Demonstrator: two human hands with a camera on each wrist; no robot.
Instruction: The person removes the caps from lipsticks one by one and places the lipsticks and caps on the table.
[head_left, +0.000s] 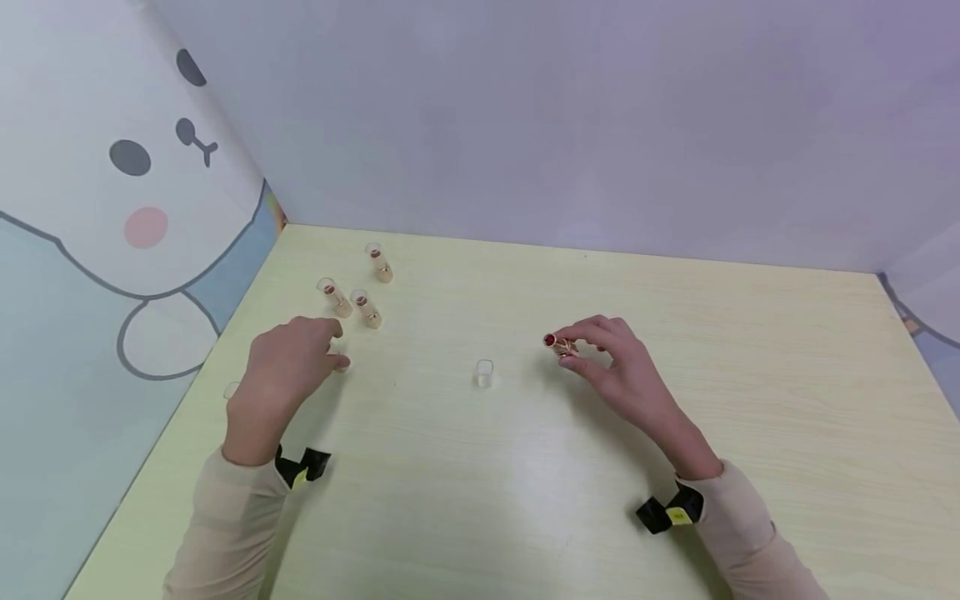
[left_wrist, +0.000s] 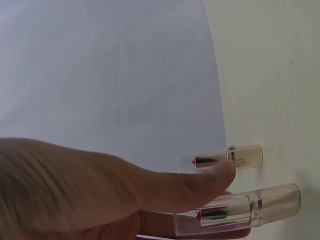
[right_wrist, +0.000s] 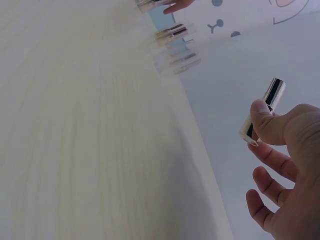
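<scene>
My right hand (head_left: 621,373) pinches an uncapped gold lipstick (head_left: 558,346) between thumb and fingers, above the table, its red end pointing left. In the right wrist view, that lipstick (right_wrist: 275,94) slants upward while the other fingers curl loosely below it. A clear lipstick cap (head_left: 484,374) sits on the table between my hands. At the left, my left hand (head_left: 285,367) reaches over the table with thumb and forefinger apart. A clear-capped lipstick (left_wrist: 272,204) stands close beside its thumb in the left wrist view; the hand hides most of it in the head view.
Three capped lipsticks (head_left: 381,265) stand upright at the back left, beyond my left hand. Another clear cap (head_left: 232,389) shows left of my left wrist. A plain wall (head_left: 570,125) rises behind the table (head_left: 480,517), and a cartoon-printed panel (head_left: 75,275) borders its left edge.
</scene>
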